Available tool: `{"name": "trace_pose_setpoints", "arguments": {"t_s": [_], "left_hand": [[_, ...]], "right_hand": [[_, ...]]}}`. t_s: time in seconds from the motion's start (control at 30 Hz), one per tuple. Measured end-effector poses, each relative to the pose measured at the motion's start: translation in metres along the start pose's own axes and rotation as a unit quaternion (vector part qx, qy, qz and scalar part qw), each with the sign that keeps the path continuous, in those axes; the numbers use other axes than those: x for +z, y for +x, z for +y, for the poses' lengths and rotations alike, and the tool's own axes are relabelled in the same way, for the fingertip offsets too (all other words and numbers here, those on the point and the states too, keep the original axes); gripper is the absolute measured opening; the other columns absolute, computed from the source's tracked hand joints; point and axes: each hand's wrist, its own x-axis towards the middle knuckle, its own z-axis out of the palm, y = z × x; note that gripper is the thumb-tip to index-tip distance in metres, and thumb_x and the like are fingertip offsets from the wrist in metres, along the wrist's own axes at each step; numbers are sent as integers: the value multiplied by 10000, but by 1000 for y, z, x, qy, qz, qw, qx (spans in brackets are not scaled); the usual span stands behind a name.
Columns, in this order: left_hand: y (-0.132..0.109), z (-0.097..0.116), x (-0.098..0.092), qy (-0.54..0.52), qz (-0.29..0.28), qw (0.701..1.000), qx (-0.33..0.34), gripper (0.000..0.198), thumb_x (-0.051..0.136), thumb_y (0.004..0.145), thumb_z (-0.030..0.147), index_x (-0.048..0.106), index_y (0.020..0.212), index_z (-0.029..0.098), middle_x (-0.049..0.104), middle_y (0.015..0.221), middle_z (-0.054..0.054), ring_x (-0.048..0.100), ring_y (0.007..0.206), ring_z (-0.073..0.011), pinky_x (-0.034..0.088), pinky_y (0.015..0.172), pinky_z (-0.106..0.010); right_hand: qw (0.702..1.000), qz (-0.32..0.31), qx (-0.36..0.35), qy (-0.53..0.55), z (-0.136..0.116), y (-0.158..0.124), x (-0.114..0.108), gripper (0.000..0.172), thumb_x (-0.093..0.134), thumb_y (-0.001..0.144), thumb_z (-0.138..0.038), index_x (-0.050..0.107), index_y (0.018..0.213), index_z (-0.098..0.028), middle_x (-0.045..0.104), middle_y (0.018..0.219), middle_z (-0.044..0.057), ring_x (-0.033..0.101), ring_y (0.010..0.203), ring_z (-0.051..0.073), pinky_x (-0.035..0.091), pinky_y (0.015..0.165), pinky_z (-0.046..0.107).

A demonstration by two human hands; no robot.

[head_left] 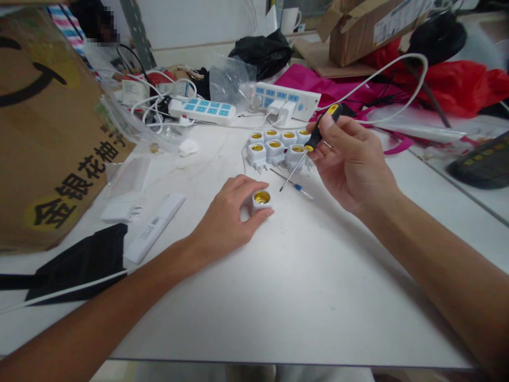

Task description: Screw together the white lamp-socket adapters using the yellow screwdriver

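Socket adapter point(261, 200), left hand point(225, 212), carton point(47, 132) (金银花)

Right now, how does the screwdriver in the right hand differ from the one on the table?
The held screwdriver has a black-and-yellow grip, the table screwdriver a blue one. It looks larger. The right hand holds it tilted; the other lies flat. Both have metal shafts.
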Motion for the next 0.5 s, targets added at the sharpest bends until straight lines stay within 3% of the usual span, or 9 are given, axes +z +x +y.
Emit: {"name": "trace_pose_setpoints", "arguments": {"t_s": [0.17, 0.33, 0.5], "left_hand": [[0, 0, 0, 1, 2, 1000, -1, 360, 818, 970, 231, 726, 1318, 223, 735, 1261, -101, 697, 1222, -279, 566, 1107, -498], [1, -1, 0, -3, 0, 1000, 11, 355, 798, 976, 211, 737, 1325, 233, 734, 1258, -106, 689, 1239, -283, 565, 1115, -501], [2, 0, 0, -8, -3, 1000, 19, 348, 806, 962, 182, 746, 1302, 223, 736, 1238, -102, 689, 1237, -286, 560, 1116, -508]], "right_hand": [[994, -15, -70, -78, -3, -10, 5, 266, 770, 975, -613, 669, 1084, -392, 746, 1009, 2, 722, 871, 237, 585, 658, 392], [982, -19, -156, -101, -11, -29, 22, 327, 815, 968, -560, 659, 1224, -430, 725, 982, 3, 717, 883, 238, 560, 593, 364], [961, -102, -199, -160, -10, -45, 27, 323, 796, 1010, -461, 662, 1299, -404, 722, 1051, 2, 721, 908, 216, 648, 736, 388]]}}
